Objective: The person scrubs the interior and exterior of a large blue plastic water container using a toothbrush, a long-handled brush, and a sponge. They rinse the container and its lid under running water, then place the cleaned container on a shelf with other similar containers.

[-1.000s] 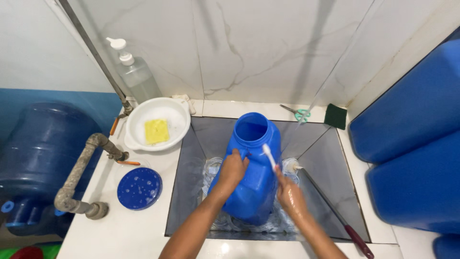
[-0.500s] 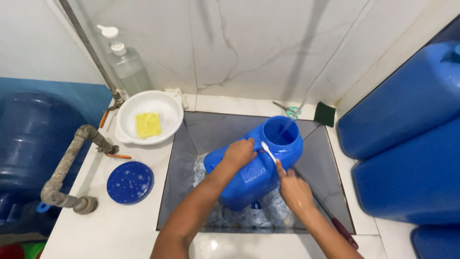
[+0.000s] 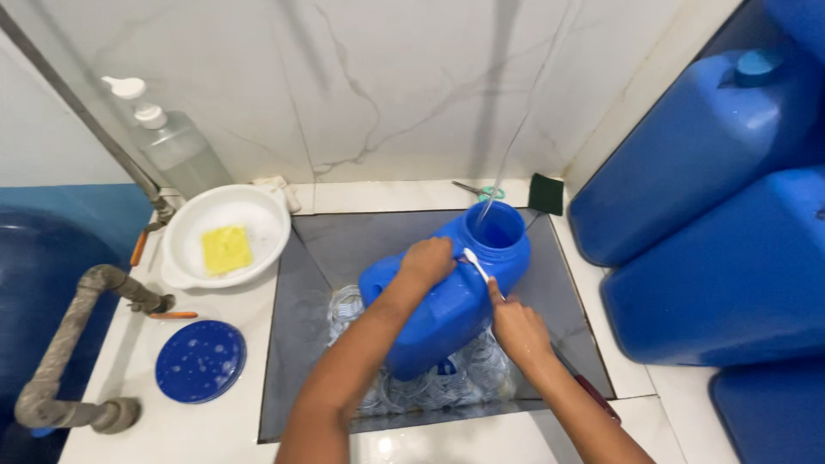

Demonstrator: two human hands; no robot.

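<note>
1. Blue plastic jerrycan with a wide round mouth [image 3: 447, 296] lies tilted in the grey sunken sink [image 3: 305, 283], mouth raised toward the wall, so the thin stream of water [image 3: 507, 163] falling from above runs straight into the opening.
2. Left hand [image 3: 427, 260] grips the can's shoulder, fingers wrapped over it, which seems to keep the can steady at that angle.
3. Right hand [image 3: 518, 329] has its fingers closed on a white toothbrush [image 3: 475, 264], the head pressed against the can just below the neck.
4. Clear plastic bottles [image 3: 412, 382] lie under the can in the basin, propping its base.
5. On the white counter [image 3: 215, 430], kept out of the wet, rest a round blue lid [image 3: 200, 361] and a white bowl [image 3: 258, 223] holding a yellow sponge [image 3: 226, 249].
</note>
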